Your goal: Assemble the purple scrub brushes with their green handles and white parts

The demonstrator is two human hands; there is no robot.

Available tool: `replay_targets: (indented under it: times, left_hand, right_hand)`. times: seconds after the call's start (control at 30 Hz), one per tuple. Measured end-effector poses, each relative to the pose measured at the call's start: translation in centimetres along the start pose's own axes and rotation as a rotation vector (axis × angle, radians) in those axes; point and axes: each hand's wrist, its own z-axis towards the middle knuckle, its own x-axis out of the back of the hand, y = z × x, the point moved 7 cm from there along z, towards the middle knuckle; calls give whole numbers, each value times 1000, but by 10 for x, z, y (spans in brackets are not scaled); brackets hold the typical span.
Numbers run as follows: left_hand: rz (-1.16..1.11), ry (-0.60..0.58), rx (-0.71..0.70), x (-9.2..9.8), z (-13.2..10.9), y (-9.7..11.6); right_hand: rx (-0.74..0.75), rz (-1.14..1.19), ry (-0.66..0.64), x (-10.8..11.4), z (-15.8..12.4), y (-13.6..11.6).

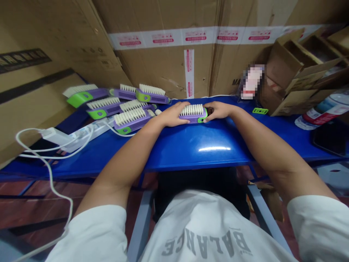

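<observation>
Near the far edge of the glossy blue metal table point(196, 145), my left hand point(173, 114) and right hand point(219, 111) grasp a purple-and-green plastic brush with white bristles point(193, 115) from both ends, bristles up to keep it steady, just right of the matching brushes point(131, 122).

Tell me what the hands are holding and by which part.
The left hand and right hand hold a purple brush by its two ends, the right hand at the green end, bristles up.
</observation>
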Motion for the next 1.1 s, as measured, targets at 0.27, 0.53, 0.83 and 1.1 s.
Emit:
replay_targets:
  times: [0.27,0.53,0.83,1.1]
  left_hand:
    - [0,7,-3,0,1,-1]
    - [-7,11,-11,-1,1,-4]
    - [0,0,-18,-1,1,-2]
    - [5,4,-22,-2,1,-4]
  right_hand:
    - [44,9,-6,-1,2,4]
    - [68,25,-3,-1,3,4]
    - [11,6,-5,-1,3,6]
    - [46,21,-4,-2,4,8]
